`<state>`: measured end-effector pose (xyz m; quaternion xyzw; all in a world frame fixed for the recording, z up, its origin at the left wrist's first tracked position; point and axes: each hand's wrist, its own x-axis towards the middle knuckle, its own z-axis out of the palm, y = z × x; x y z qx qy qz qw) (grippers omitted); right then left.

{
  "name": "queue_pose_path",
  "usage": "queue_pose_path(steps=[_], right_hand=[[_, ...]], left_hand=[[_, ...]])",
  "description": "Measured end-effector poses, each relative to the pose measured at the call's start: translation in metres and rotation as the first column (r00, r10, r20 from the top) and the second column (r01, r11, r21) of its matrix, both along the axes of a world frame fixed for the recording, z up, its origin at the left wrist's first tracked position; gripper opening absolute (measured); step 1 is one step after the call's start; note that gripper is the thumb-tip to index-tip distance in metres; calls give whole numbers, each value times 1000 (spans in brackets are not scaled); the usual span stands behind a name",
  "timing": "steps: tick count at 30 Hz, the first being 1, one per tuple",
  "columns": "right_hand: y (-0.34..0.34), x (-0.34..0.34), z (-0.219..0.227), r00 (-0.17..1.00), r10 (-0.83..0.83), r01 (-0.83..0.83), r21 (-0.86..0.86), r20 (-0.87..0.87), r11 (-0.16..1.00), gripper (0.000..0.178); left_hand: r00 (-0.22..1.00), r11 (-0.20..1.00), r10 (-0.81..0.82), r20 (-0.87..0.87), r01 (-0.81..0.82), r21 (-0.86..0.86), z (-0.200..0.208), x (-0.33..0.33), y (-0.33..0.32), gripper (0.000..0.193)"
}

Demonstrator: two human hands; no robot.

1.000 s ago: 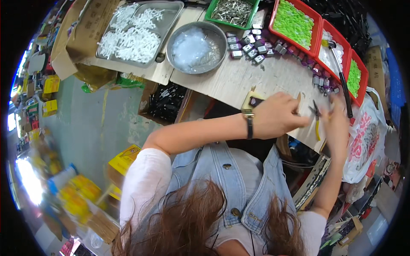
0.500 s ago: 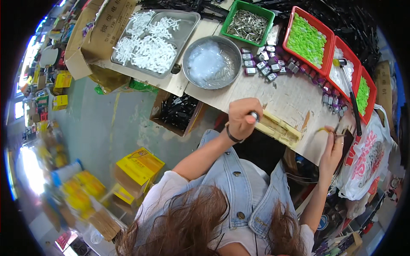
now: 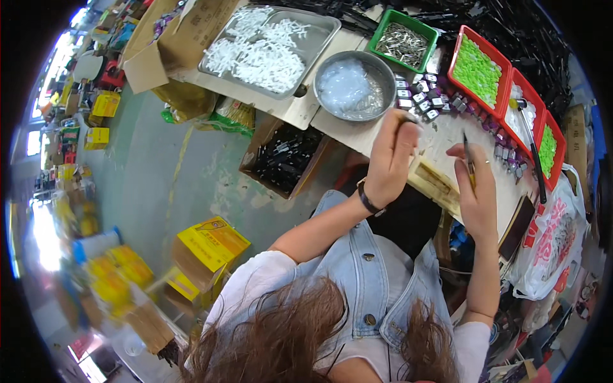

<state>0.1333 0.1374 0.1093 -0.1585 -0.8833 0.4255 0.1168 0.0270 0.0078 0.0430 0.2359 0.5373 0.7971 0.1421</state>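
My left hand [image 3: 393, 163] is raised over the table's near edge, just below the round metal bowl [image 3: 341, 113]. Its fingers are closed round a small dark thing, mostly hidden, that shows only at the fingertips. In my right hand [image 3: 477, 195] is a slim pointed tool [image 3: 470, 163] with a dark tip and yellow on its grip, tip upward. Between the hands, at the table edge, lies a pale yellow grooved block [image 3: 436, 183], partly covered by the right hand. Small silver-and-purple motors [image 3: 421, 97] lie loose beyond them.
A metal tray [image 3: 325, 33] of white plastic parts stands far left, beside a green basket [image 3: 434, 38] of metal pins. Red trays [image 3: 507, 67] of green and white pieces line the right, with a hammer [image 3: 533, 150] across them. A white plastic bag [image 3: 552, 239] hangs at the right edge.
My left hand has lifted off the grooved block and moved up and right. My right hand has come left towards it, its tool now pointing upward. The whole view has shifted slightly.
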Motion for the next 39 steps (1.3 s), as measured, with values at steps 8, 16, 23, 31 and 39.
queue_pose_path(steps=[8,16,23,31,39], right_hand=[[-33,-13,26,987,141,-160,493,76,855,15],[-39,-26,-7,961,275,-248,564,39,788,16],[-51,-64,-32,864,500,-401,520,-59,754,18],[-65,-75,-52,773,634,-522,532,-36,667,17],[62,40,-55,966,-225,116,562,130,819,26]], left_hand=[[962,981,8,-274,-61,-184,20,3,-49,22],[994,956,-110,12,109,-274,25,-5,-76,23],[843,895,-306,443,414,-169,37,-39,-124,27],[609,692,-406,681,692,-206,29,-61,-179,27],[817,457,-467,-339,-105,-883,88,-153,-123,29]])
